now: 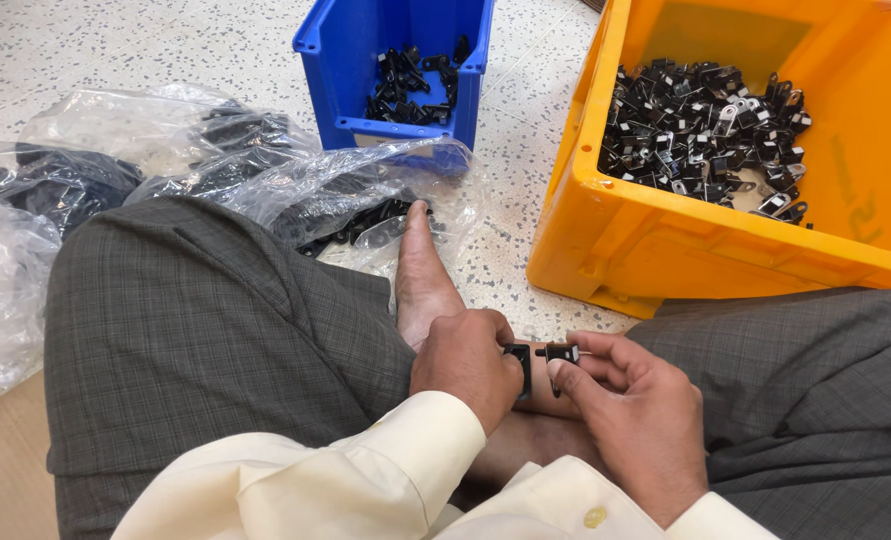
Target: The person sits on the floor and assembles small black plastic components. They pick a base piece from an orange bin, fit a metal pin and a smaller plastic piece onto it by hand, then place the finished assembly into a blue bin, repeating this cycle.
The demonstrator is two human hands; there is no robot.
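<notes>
I sit cross-legged on a speckled floor, my hands meeting above my ankle. My left hand (pixel 465 362) is curled around a small black plastic part (pixel 520 360), pinched at its fingertips. My right hand (pixel 637 420) pinches a small black clip with a metal pin (pixel 562 353) between thumb and forefinger. The two parts sit side by side, almost touching. Both cuffs are cream-coloured sleeves.
An orange bin (pixel 665 250) at the right holds several black and metal clips (pixel 710 125). A blue bin (pixel 365 40) at the top holds black parts. Clear plastic bags (pixel 265 170) of black parts lie left, by my grey trouser knee and bare foot (pixel 420 265).
</notes>
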